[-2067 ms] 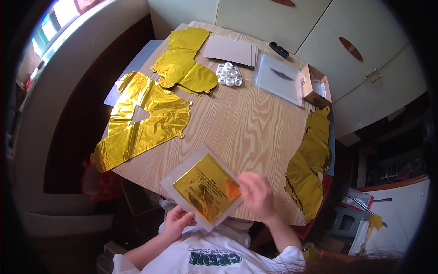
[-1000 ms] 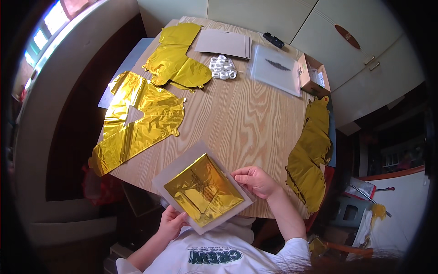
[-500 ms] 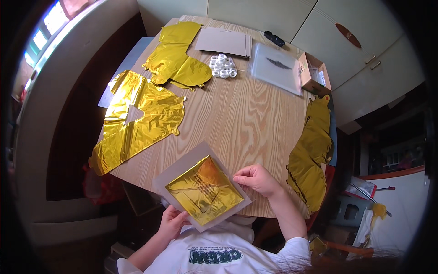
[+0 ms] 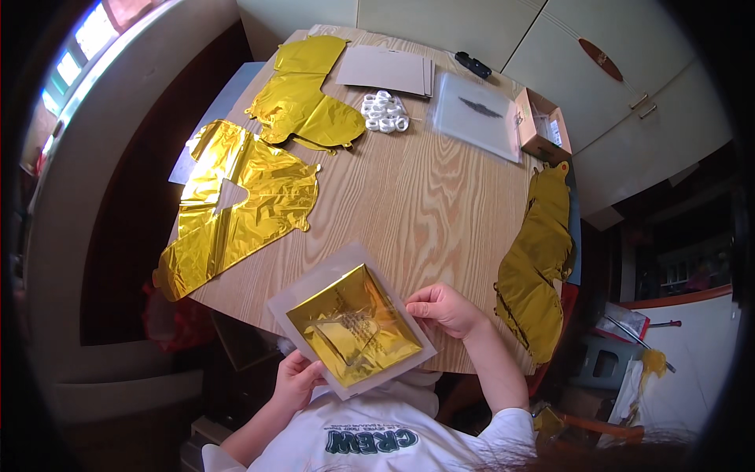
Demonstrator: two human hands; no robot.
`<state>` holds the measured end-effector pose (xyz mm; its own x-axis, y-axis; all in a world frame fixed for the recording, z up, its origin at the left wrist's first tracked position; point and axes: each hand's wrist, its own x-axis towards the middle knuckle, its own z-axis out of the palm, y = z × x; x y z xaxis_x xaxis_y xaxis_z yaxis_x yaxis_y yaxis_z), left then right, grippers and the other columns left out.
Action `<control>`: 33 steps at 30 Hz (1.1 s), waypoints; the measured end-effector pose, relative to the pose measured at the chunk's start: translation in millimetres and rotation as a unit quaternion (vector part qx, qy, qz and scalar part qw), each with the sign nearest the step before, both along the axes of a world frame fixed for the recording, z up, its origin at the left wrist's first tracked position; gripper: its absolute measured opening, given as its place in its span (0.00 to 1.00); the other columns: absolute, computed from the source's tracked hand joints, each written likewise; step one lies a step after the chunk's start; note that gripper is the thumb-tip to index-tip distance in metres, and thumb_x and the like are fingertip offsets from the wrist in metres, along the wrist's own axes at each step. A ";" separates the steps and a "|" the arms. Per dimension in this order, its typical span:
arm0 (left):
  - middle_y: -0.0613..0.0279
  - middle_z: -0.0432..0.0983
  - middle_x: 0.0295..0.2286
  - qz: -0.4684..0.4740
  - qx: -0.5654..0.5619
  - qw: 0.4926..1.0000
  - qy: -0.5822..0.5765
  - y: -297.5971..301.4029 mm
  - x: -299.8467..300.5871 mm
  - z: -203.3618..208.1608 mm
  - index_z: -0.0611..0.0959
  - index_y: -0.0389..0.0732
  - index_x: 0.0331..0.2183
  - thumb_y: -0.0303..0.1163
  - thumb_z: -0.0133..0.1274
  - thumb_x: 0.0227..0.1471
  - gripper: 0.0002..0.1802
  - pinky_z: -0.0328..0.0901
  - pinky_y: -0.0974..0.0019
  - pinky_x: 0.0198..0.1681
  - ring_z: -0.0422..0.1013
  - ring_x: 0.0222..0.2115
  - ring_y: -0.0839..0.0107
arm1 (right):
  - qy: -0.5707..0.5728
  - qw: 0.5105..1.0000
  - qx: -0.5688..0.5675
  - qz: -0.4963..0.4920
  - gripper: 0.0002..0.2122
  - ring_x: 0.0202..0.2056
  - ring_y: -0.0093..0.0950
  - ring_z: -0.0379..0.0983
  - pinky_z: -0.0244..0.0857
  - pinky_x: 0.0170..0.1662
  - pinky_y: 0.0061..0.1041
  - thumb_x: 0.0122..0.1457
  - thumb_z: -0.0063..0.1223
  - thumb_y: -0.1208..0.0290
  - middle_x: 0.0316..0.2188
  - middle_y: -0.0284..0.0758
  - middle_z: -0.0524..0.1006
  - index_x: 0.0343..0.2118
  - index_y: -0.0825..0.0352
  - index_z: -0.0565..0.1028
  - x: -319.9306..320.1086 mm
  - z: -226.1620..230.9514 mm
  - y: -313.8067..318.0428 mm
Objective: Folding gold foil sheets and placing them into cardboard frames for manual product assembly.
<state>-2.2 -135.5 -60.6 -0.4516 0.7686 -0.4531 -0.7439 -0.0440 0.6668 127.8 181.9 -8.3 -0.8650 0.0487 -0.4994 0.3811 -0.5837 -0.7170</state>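
Observation:
A clear plastic bag [image 4: 352, 253] with a folded gold foil balloon [image 4: 330, 299] in it is held slanted at the table's near edge, one corner pointing away from me. My left hand [image 4: 297, 379] is closed on the bag's lower left edge, thumb on top. On the opposite edge, my right hand [image 4: 448, 309] pinches the bag between thumb and fingers. Dark print shows over the foil. Across the table at the left lie two flat gold foil balloons [image 4: 259, 197], and another darker gold stack of foil [image 4: 535, 267] lies along the right edge.
At the back of the table [image 4: 393, 212] are grey-brown card sheets [image 4: 384, 69], a heap of white rings [image 4: 384, 112], a stack of clear bags [image 4: 476, 118], a small open box [image 4: 544, 130] and a black object [image 4: 473, 64]. Cabinets stand behind.
The bag has shifted slightly to the right and its tilt has changed, so the reflections on the foil differ. My right hand has moved a little right with it.

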 end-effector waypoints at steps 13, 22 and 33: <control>0.53 0.80 0.34 -0.016 -0.093 0.995 0.013 20.7 5.2 11.8 0.77 0.32 0.38 0.28 0.50 0.61 0.08 0.77 0.63 0.38 0.79 0.34 0.66 | 0.033 0.795 0.599 -0.091 0.16 0.39 0.30 0.76 0.71 0.46 0.30 0.54 0.62 0.71 0.45 0.35 0.76 0.47 0.67 0.77 -10.3 6.6 -14.7; 0.59 0.79 0.34 -0.130 -0.179 0.953 0.209 25.1 6.6 18.2 0.83 0.31 0.37 0.30 0.52 0.61 0.11 0.67 0.76 0.33 0.74 0.29 0.74 | 0.212 0.538 0.815 0.029 0.13 0.44 0.29 0.71 0.62 0.47 0.32 0.54 0.57 0.68 0.43 0.31 0.76 0.42 0.64 0.78 12.1 32.1 -130.1; 0.61 0.75 0.33 -0.078 -0.099 0.970 0.209 20.2 26.1 -7.1 0.84 0.32 0.37 0.28 0.54 0.59 0.09 0.67 0.72 0.38 0.72 0.32 0.75 | 0.116 0.555 0.823 -0.029 0.16 0.55 0.35 0.65 0.58 0.58 0.43 0.55 0.55 0.66 0.52 0.35 0.71 0.47 0.61 0.76 4.9 -3.2 -153.2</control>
<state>23.9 -115.3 -67.6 -0.5130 0.7589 -0.4012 -0.3943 0.2069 0.8954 132.6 28.7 -11.5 -0.8702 0.3050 0.3870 0.1825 0.9290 -0.3218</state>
